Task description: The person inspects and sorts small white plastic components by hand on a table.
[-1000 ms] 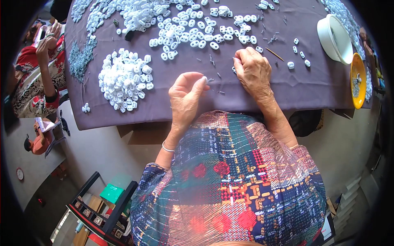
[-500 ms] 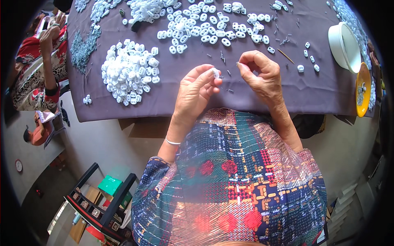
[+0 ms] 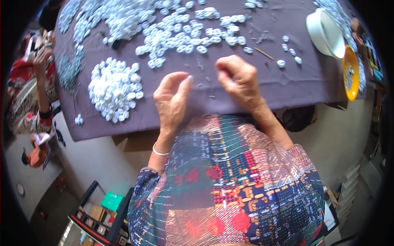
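Our left hand (image 3: 169, 100) curls thumb toward forefinger, a white speck (image 3: 190, 78) at the thumb tip; our right hand (image 3: 241, 82) bends thumb and fingers close. We cannot tell whether either pinches anything. Between them, small grey pins (image 3: 207, 79) lie on our cloth-covered worktop (image 3: 287, 88). From our hands, white pieces (image 3: 115, 90) heap at nine o'clock, two-holed ones (image 3: 195, 41) spread toward eleven; a brown stick (image 3: 264, 53) and white tub (image 3: 314, 35) sit at two, a yellow dish (image 3: 351, 93) at three.

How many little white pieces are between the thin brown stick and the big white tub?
5: top piece, second piece just below, third piece lower right, fourth piece farthest right, fifth piece lowest, nearest the stick. None looks hidden.
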Demonstrator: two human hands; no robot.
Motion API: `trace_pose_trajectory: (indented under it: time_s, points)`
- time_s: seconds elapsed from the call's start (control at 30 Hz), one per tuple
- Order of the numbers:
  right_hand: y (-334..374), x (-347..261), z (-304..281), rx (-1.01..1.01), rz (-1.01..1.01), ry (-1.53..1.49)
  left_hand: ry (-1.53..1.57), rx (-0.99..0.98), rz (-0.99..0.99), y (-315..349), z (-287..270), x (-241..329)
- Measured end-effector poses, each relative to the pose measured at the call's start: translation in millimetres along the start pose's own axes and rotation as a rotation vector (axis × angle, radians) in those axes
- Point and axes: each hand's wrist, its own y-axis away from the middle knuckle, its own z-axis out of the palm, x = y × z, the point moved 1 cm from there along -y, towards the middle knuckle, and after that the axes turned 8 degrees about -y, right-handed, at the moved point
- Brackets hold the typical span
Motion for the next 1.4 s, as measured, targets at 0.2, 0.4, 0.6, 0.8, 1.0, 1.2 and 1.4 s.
trace_pose_trajectory:
  time_s: [0.2, 0.4, 0.6, 0.8, 1.0, 1.2, 1.4]
  points:
    - [10.1, -5.7, 15.8, -0.024, -0.056, -0.031, -0.535, 0.078, 0.389, -11.9, 1.5, -8.2]
    - [9.8, -14.3, 17.7, -0.027, -0.056, -0.106, -0.114, -0.114, 0.141, -1.0, -1.9, 1.3]
    - [10.3, -16.4, 17.9, -0.049, -0.107, -0.099, -0.008, -0.198, 0.007, 8.6, 3.4, 10.1]
    - [4.2, -4.0, -3.0, -0.068, -0.158, 0.136, -0.275, -0.056, 0.241, 4.9, 8.7, -0.9]
    - [1.4, 13.0, -21.4, -0.157, -0.095, 0.402, -0.418, -0.022, 0.46, 4.3, 11.1, 2.6]
    - [-36.2, 25.0, -30.0, 0.093, -0.153, 0.354, -0.572, 0.008, 0.603, 1.6, 8.6, -3.0]
    - [-68.8, 37.2, -4.2, 0.012, -0.174, 0.556, -0.673, 0.057, 0.864, -34.6, 20.1, 14.3]
